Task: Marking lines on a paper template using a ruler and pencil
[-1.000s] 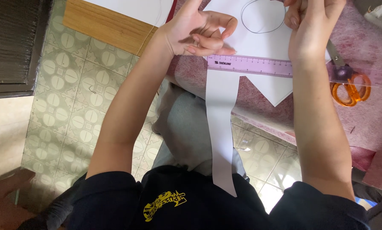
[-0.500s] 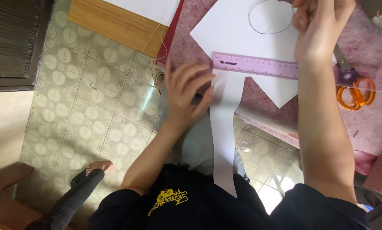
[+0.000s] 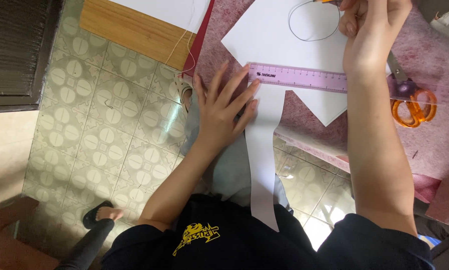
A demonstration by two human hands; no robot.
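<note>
1. White paper lies flat on the mottled pink table. Its long cut tail hangs off the near edge, down over the person's lap.
2. Half a second ago the left hand was lower and nearer the table's edge. It now rests further up, fingers spread and flat. The fingertips press the paper's left margin and touch the left end of the pink ruler.
3. A second ago that hand was curled up near the far corner of the sheet. It has since come down and opened out. I judge that it now pins paper and ruler in place so nothing slips.
4. The right hand has hardly moved. It is closed around a slim orange-tipped drawing tool, mostly cut off by the frame's top edge. It sits at the far right of the sheet, beside a drawn pencil oval.
5. Steadying on the left with the tool poised on the right suggests marking is in hand, not cutting.
6. Counts: one cut sheet in work, one ruler, one drawn oval. One pair of orange-handled scissors lies untouched to the right, past the right forearm. One more white sheet rests on a wooden board at far left.
</note>
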